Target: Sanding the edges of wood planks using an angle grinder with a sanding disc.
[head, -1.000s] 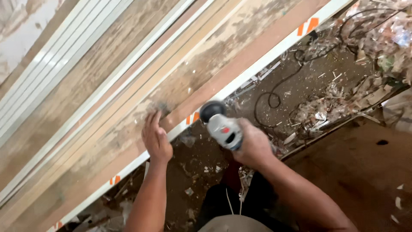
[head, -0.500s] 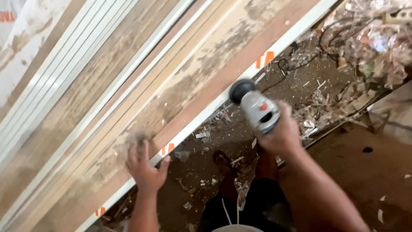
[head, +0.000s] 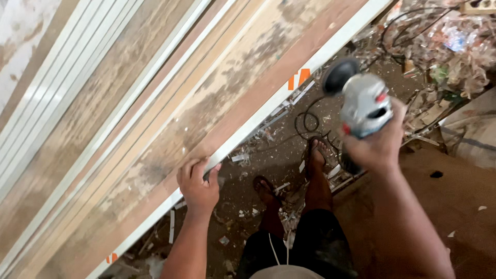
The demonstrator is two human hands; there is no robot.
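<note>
We work on a long wooden board [head: 206,119] that runs slantwise across the view, its near edge trimmed with a white strip [head: 248,129] bearing orange marks. Our left hand [head: 199,186] rests on that near edge, fingers curled over the wood and thumb against the strip, pressing rather than clenched round anything. Our right hand [head: 374,144] is clenched round the grey body of an angle grinder [head: 361,101], its dark disc [head: 339,75] pointing toward the board but held clear of it, just off the white edge, above the littered floor [head: 258,160].

As far as we can judge, the sanding is partly done: the reddish band along the near side looks clean and smooth, while pale, blotchy patches of old coating remain across the middle of the board. The grinder sits well to the right of the bracing hand, near the orange mark.
</note>
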